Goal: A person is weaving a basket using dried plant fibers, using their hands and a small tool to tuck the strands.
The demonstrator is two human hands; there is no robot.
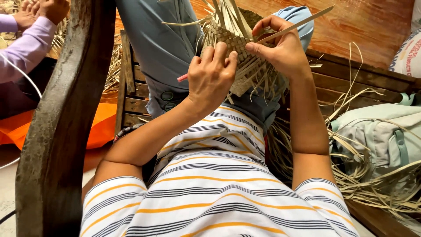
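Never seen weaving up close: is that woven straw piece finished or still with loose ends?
Unfinished. The woven piece has loose strips sticking out above and below, and the right hand pinches one long strip.

Both arms reach forward and up from short striped sleeves, bare from above the elbow. The left arm runs at a slant from lower left toward the middle, elbow bent, wrist pretty much straight. The left hand (212, 74) shows its back to the camera, fingers curled tight with the knuckles up top and the thumb tucked on the left side, so it's closed in a grip. The right forearm comes up almost vertical, and the wrist cocks inward to the left. The right hand (280, 48) is pinching, thumb and forefinger pressed together, the other fingers arched over above them. The two hands sit just beside each other, fingertips nearly meeting.
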